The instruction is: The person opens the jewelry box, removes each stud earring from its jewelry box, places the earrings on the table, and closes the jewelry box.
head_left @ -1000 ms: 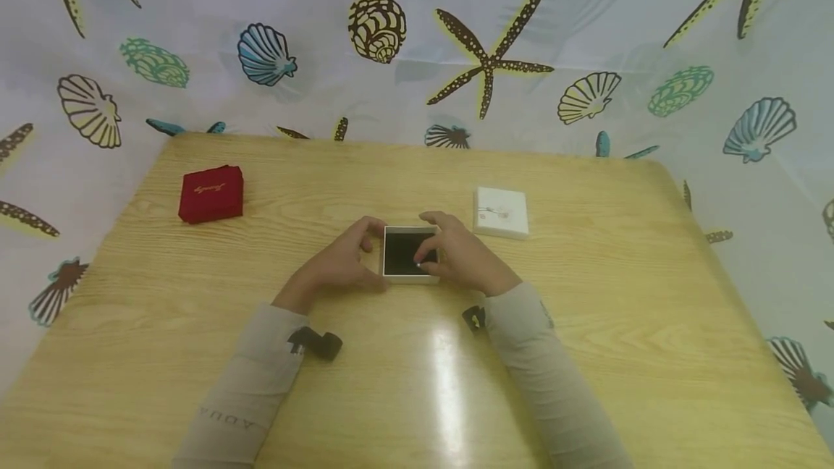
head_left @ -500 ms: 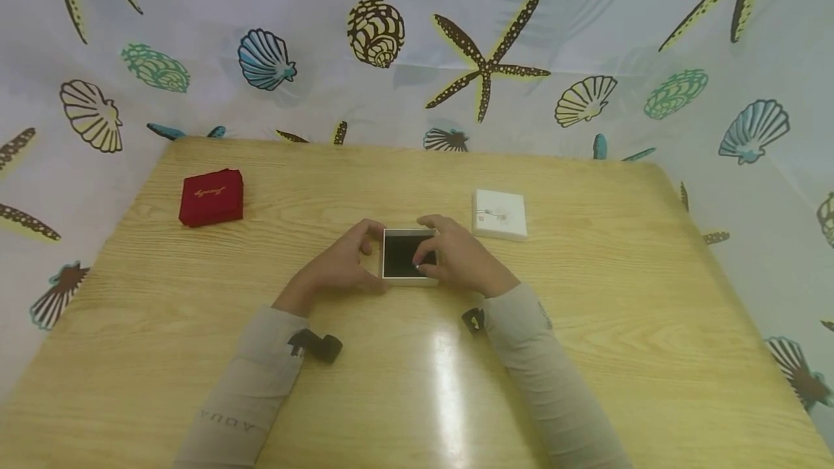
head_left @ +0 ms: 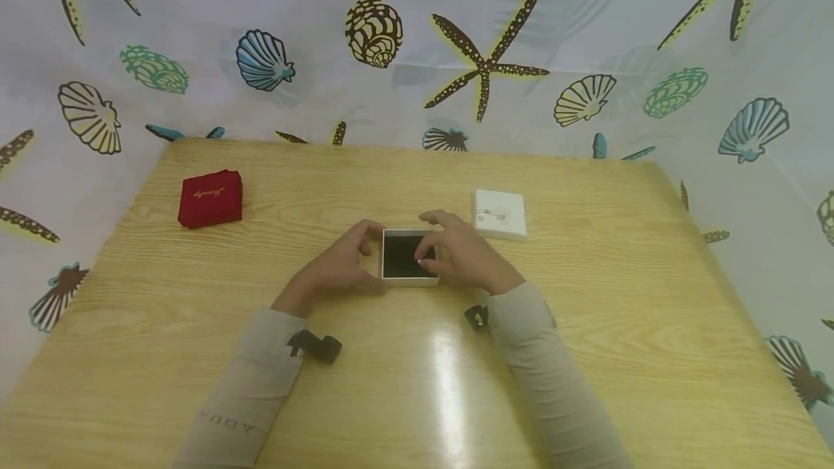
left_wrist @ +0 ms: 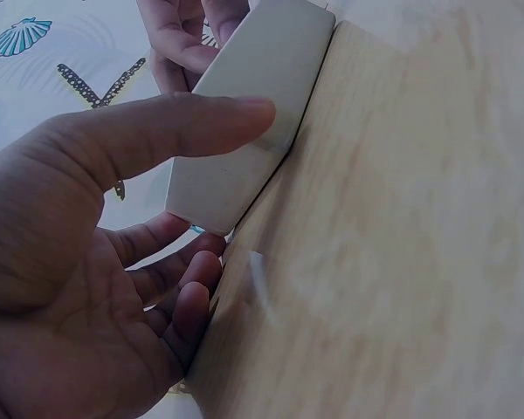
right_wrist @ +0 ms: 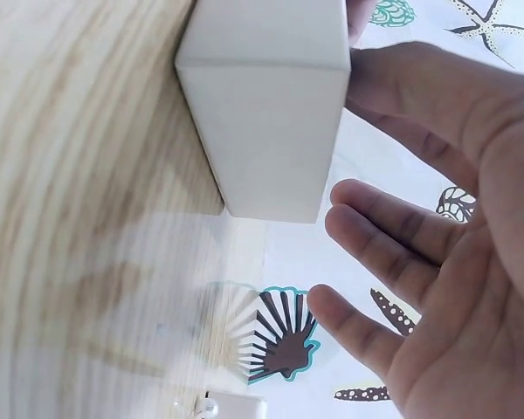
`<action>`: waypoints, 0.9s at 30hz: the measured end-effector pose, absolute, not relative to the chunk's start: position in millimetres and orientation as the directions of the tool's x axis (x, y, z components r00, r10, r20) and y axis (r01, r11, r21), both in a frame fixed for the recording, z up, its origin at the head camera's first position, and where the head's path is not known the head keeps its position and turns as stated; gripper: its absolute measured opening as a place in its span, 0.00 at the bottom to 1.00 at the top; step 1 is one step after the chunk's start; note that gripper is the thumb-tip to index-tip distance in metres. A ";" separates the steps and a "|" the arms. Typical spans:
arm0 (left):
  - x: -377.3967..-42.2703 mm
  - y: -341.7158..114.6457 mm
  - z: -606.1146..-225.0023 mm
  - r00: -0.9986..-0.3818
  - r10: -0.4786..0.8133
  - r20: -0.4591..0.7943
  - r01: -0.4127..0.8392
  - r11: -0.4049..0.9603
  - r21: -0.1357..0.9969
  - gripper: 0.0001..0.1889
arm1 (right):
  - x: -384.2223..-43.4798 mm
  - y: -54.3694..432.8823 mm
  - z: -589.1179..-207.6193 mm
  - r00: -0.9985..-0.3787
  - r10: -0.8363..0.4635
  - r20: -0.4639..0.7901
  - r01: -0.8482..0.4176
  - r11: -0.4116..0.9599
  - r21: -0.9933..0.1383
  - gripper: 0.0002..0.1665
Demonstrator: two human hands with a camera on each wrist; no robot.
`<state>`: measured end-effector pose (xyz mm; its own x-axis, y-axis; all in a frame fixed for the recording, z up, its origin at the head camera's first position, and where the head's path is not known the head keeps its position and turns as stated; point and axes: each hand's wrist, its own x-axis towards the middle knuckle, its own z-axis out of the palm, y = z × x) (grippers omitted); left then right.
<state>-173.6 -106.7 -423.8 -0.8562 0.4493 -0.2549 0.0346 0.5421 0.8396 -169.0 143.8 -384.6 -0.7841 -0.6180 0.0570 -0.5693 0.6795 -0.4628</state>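
The white box point(head_left: 409, 282) stood uncovered on the bench point(head_left: 345, 179), its dark lining point(head_left: 397, 258) showing, between the two hands. The left hand point(head_left: 342, 263) had its grip around the box's left end, thumb along the near wall. The right hand's point(head_left: 465, 255) grip was narrow, thumb and forefinger pinching a small pale item point(head_left: 419, 261), too small to identify, over the lining. A printed white box point(head_left: 499, 213) lay near that hand; a red box point(head_left: 211, 198) sat well apart, far left.

Room type unclear, wood-grain table point(head_left: 638, 288), seashell-print cloth point(head_left: 319, 42) on three sides
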 end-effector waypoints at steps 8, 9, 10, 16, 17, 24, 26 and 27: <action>-173.1 -106.7 -423.6 -0.857 0.450 -0.250 0.040 0.543 0.839 0.48 | -169.9 149.4 -382.9 -0.786 -0.610 0.095 -0.577 0.671 -0.465 0.03; -173.0 -106.8 -423.5 -0.858 0.449 -0.251 0.040 0.544 0.838 0.48 | -170.2 150.7 -382.9 -0.788 -0.608 0.102 -0.578 0.671 -0.465 0.03; -173.0 -106.9 -423.4 -0.858 0.449 -0.250 0.041 0.544 0.838 0.48 | -170.6 152.2 -382.4 -0.789 -0.605 0.108 -0.578 0.670 -0.465 0.03; -173.4 -107.2 -424.1 -0.857 0.456 -0.238 0.053 0.537 0.842 0.49 | -173.7 165.8 -379.3 -0.819 -0.560 0.126 -0.555 0.715 -0.426 0.02; -173.4 -107.2 -424.2 -0.857 0.458 -0.236 0.054 0.536 0.843 0.49 | -174.0 168.6 -378.4 -0.827 -0.548 0.127 -0.545 0.725 -0.421 0.02; -173.2 -107.7 -424.3 -0.855 0.464 -0.233 0.057 0.531 0.846 0.49 | -177.9 187.1 -374.5 -0.871 -0.477 0.116 -0.473 0.751 -0.460 0.03; -173.3 -107.8 -424.2 -0.855 0.463 -0.234 0.058 0.533 0.844 0.49 | -178.7 191.9 -373.9 -0.879 -0.464 0.114 -0.459 0.755 -0.468 0.03; -173.3 -107.9 -424.4 -0.855 0.463 -0.233 0.058 0.533 0.844 0.49 | -178.8 194.5 -373.1 -0.883 -0.456 0.112 -0.452 0.759 -0.469 0.04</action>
<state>-173.3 -107.9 -424.4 -0.8550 0.4632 -0.2334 0.0582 0.5328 0.8442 -178.8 194.5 -373.1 -0.8828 -0.4561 0.1122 -0.4516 0.7588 -0.4693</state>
